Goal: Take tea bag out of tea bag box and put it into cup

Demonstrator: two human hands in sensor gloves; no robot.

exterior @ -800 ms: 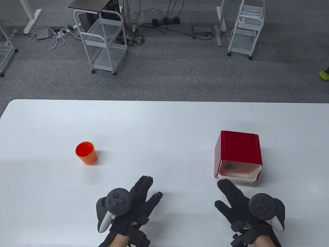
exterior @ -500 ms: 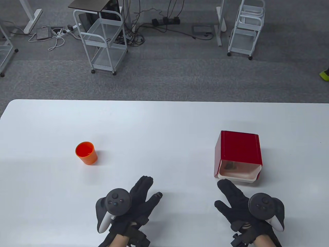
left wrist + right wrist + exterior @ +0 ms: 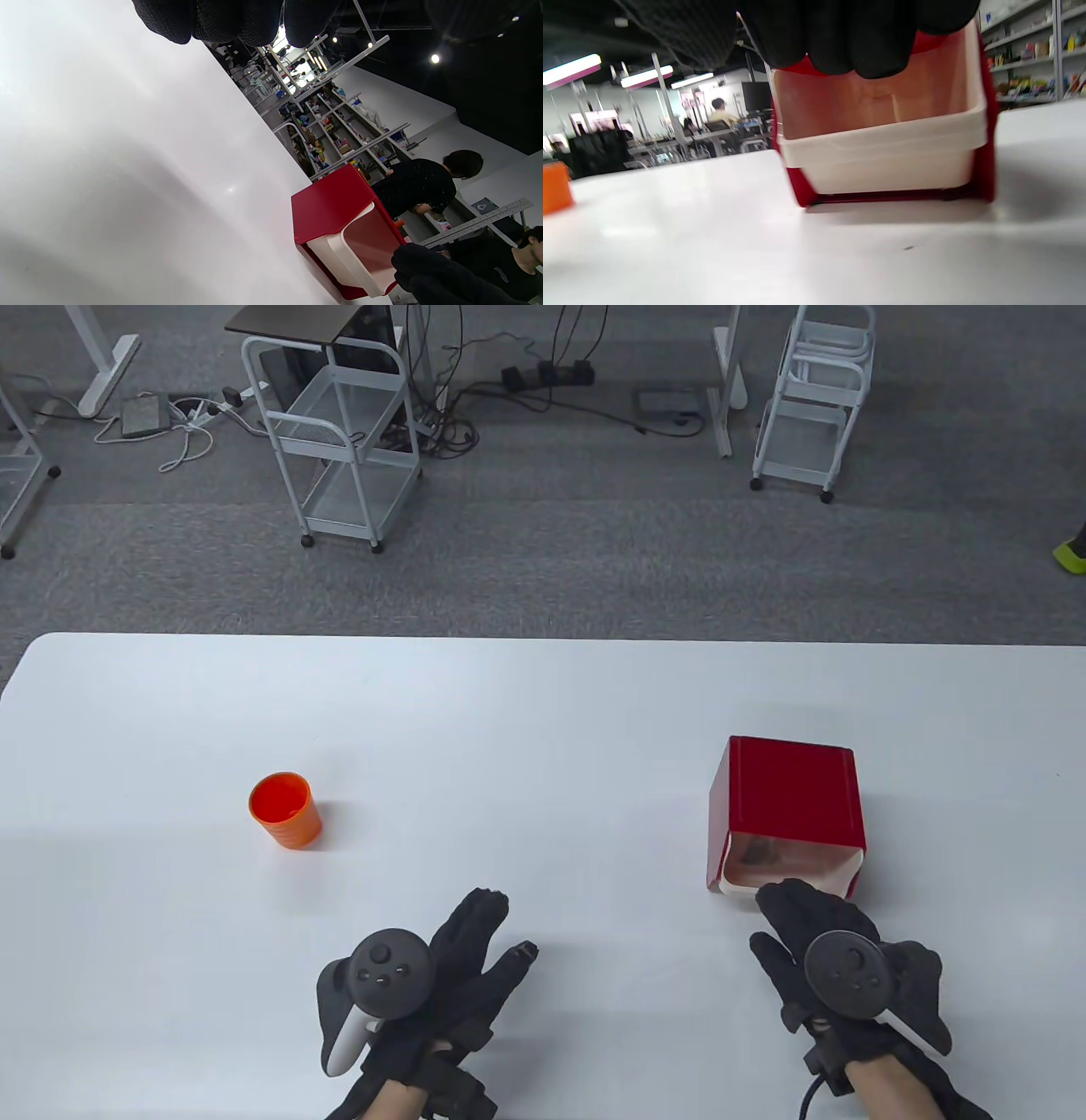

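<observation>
Two hands: gloved, both low over the bench (image 3: pixel 543 712).
Right grip (image 3: pixel 836 959): fingers spread, fingertips at the white front rim of the tea bag box (image 3: pixel 793 806), holding nothing.
Left grip (image 3: pixel 441 976): fingers extended, resting flat, empty.
Tea bag (image 3: pixel 758 855): dark shape inside the box, just beyond the right grip.
Cup (image 3: pixel 286 809): orange, upright, beyond and left of the left grip.

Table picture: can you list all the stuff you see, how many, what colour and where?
Cup: 1, orange, upright on the table's left part.
Tea bag box: 1, red with a white tilt-out bin, on the table's right part.
Tea bag: dark shape in the bin, count unclear.
Table: 1, white.
Carts: 2, white wire, on the grey floor behind.
Cables: several, black, on the floor.
Left hand: 1, black glove, resting near the front edge.
Right hand: 1, black glove, fingertips at the bin's front lip.
</observation>
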